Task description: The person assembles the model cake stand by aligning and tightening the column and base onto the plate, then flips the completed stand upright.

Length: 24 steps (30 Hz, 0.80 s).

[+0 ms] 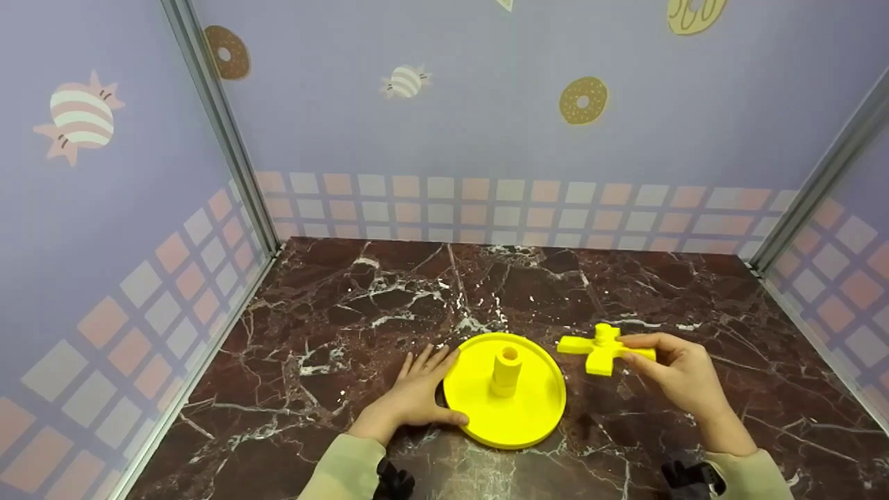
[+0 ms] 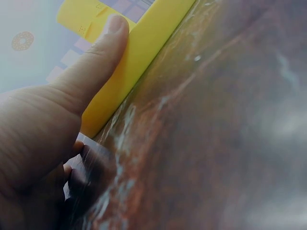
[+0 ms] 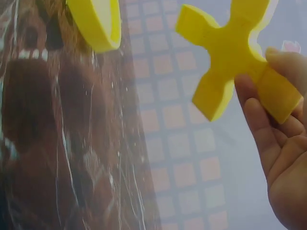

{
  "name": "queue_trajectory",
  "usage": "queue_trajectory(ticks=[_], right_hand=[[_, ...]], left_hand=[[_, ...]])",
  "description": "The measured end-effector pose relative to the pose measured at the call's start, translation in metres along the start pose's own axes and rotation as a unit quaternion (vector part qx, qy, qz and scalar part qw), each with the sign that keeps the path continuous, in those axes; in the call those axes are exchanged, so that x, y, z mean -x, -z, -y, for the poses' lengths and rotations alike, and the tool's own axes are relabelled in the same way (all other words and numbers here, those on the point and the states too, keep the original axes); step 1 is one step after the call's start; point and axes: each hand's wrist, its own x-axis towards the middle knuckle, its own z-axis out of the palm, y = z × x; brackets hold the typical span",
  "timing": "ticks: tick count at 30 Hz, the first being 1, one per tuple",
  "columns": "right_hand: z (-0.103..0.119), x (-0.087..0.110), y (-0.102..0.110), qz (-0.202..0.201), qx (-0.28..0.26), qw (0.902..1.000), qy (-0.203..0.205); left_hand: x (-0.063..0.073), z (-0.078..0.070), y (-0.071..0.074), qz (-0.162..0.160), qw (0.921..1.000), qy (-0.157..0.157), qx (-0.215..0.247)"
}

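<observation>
A yellow round base point(image 1: 479, 413) with a low raised rim lies on the table, a hollow post point(image 1: 508, 375) standing upright from its middle. My left hand point(image 1: 418, 394) rests against the base's left side with fingers spread and straight. In the left wrist view the thumb lies along the yellow rim point(image 2: 144, 57). To the right of the base, my right hand point(image 1: 687, 378) pinches one arm of a yellow cross-shaped piece point(image 1: 601, 361) between thumb and fingers. A short knob sticks up from the centre of that cross. The right wrist view shows its flat underside point(image 3: 235, 52), held above the table.
The dark red marbled table point(image 1: 333, 292) has white veins and a glossy surface. Pale purple panels point(image 1: 486, 139) with sweets and checked tiles close it in at the back and both sides. Metal posts point(image 1: 229, 139) stand at the back corners.
</observation>
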Motion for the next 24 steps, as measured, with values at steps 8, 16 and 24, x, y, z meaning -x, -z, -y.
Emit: queue_trajectory(ticks=[8, 16, 24], right_hand=[[0.011, -0.006, -0.015, -0.052, -0.113, 0.9921, 0.01], [0.024, -0.015, -0.035, -0.108, -0.225, 0.9682, -0.02], [0.044, -0.021, -0.053, -0.088, -0.202, 0.9685, -0.117]], left_hand=[[-0.001, 0.001, 0.0, -0.001, 1.0, -0.003, -0.001], [-0.001, 0.003, -0.001, 0.001, 1.0, 0.002, -0.003], [-0.001, 0.003, -0.001, 0.0, 1.0, 0.0, 0.004]])
